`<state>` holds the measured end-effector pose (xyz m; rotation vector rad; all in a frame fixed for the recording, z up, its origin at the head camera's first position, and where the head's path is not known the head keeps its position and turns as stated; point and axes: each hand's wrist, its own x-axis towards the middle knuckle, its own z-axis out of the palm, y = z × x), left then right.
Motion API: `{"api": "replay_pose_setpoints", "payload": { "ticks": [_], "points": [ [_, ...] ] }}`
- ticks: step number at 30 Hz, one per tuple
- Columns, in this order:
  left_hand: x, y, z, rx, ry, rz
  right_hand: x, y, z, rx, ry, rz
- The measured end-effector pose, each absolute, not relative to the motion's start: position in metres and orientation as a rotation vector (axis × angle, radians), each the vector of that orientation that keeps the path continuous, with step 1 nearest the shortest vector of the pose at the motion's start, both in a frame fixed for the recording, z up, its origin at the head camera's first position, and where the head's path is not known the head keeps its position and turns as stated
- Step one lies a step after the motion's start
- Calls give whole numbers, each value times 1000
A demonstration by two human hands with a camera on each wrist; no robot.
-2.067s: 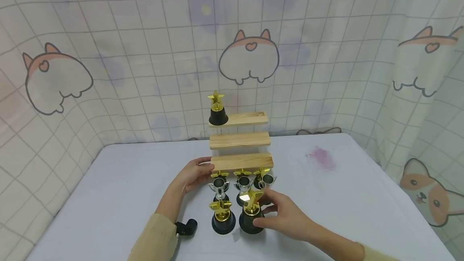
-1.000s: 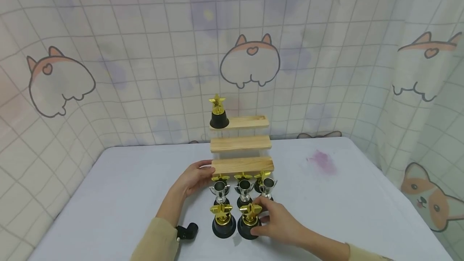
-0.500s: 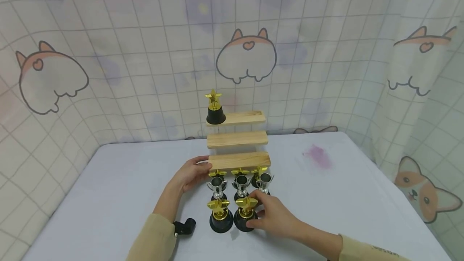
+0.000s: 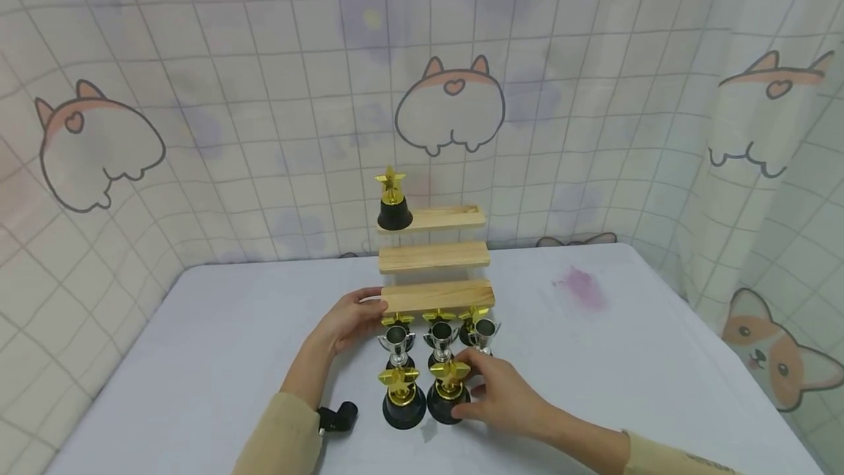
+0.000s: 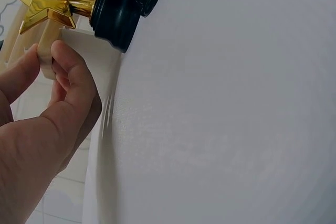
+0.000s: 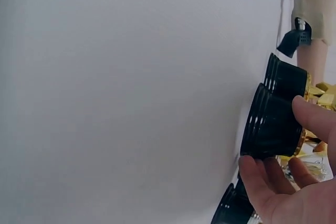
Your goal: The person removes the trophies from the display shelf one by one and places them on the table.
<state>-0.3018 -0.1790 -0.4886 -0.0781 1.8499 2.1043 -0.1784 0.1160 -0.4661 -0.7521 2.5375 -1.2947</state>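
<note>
My left hand pinches the left end of the lowest wooden shelf board between thumb and fingers; the left wrist view shows this grip closely. My right hand holds the black base of a gold star trophy standing on the table. To its left stands another gold star trophy, close beside it. Behind them is a row of silver cup trophies, partly hiding a row of gold star trophies by the rack. In the right wrist view, thumb and fingers lie on opposite sides of the black base.
The three-tier wooden rack's middle board is bare. One gold star trophy stands at the left end of the top board. White cloth covers the table, with a pink stain at right. A patterned curtain hangs behind.
Held in my right hand, the star trophy has shifted left and now stands closer to the front-left one. My left hand keeps its place on the board; the head view wobbles slightly.
</note>
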Motion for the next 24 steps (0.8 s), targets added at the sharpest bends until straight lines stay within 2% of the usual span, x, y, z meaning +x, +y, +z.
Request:
{"api": "replay_pose_setpoints", "payload": {
  "ticks": [8, 24],
  "points": [
    [-299, -178, -491, -81, 1842, 2111, -176, 128, -458, -773, 2506, -1291],
    [-300, -178, -487, -70, 1843, 2119, -177, 153, -414, -1074, 2682, -1281]
  ]
}}
